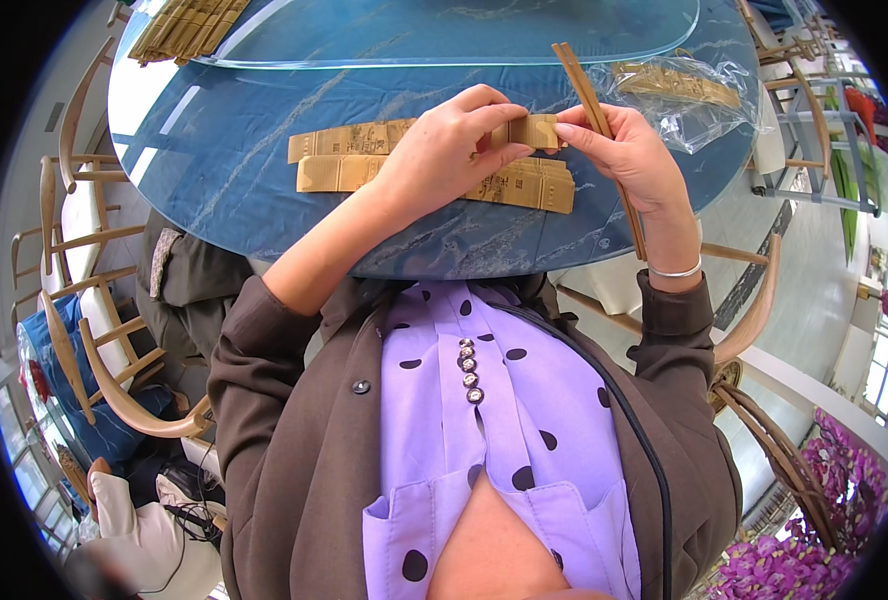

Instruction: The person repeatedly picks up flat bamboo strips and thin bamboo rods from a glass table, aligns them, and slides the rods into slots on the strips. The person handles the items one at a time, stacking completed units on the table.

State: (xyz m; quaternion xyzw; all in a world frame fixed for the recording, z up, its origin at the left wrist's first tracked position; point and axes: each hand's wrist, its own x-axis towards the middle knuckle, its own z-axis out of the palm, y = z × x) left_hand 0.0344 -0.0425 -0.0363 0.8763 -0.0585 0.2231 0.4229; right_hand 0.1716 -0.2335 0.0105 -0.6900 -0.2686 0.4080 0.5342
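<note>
My left hand (452, 145) pinches one end of a brown kraft paper sleeve (536, 131) above the table. The thumb and fingers of my right hand (632, 155) close on the sleeve's other end. That same hand also holds a pair of wooden chopsticks (632, 222), slanting up and to the left past the fingers. Beneath my left hand lie two rows of flat, printed kraft sleeves, a far row (342, 140) and a near row (534, 186). My left wrist and hand hide part of both rows.
A round table with a blue marbled cover (234, 185) carries a glass turntable (444, 50) at the back. More paper sleeves (186, 30) are piled at the far left. A clear plastic bag (704, 122) with sleeves inside lies at the right. Wooden chairs (129, 400) stand around.
</note>
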